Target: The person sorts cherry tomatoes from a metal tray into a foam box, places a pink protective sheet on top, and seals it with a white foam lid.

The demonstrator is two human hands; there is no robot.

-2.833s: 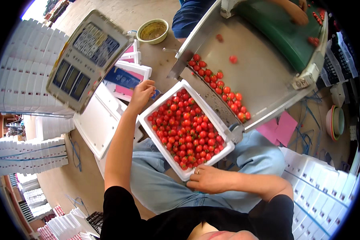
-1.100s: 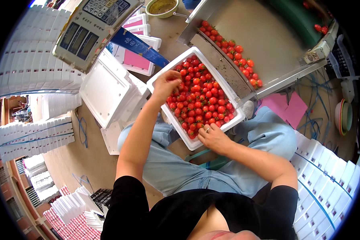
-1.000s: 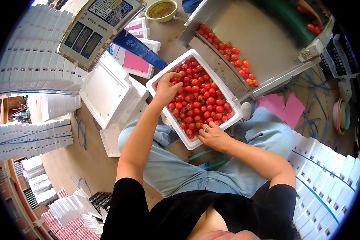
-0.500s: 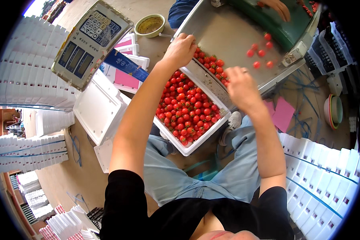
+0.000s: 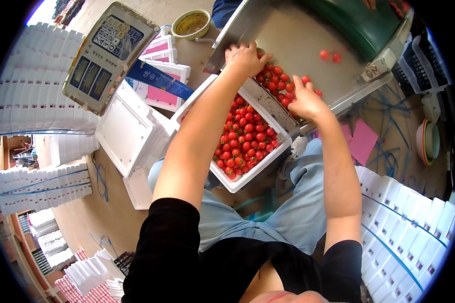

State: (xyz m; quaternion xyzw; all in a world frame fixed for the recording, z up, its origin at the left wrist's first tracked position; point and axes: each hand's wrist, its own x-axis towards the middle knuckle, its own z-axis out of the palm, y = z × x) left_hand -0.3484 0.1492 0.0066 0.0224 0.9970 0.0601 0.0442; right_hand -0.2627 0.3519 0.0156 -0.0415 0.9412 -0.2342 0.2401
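Observation:
Small red tomatoes [image 5: 277, 81] lie bunched at the lower lip of a grey metal tray [image 5: 288, 38]. My left hand [image 5: 245, 59] is at the left end of this bunch, fingers apart, thumb stretched toward the fruit. At the right end is my right hand [image 5: 308, 102], its thumb and fingers spread beside the tomatoes; neither hand visibly grips one. Below the lip stands a white plastic crate [image 5: 233, 188] holding many tomatoes [image 5: 245, 136]; my left forearm covers part of it. Two loose tomatoes [image 5: 330, 56] are farther up the tray.
To the left, a scale display [image 5: 106, 55] on a blue post [image 5: 159, 78] stands beside white crates [image 5: 124, 129]. A round basin [image 5: 191, 24] sits beyond. Stacked white crates [image 5: 404, 222] are at right, near pink sheets [image 5: 361, 141] and blue straps. Another person's fingers [image 5: 370, 4] show at the top.
My left hand has left the tray's side edge and moved right to the tomatoes. My right hand has lowered slightly. Fewer tomatoes are loose on the tray; the other person's hand has mostly gone from view.

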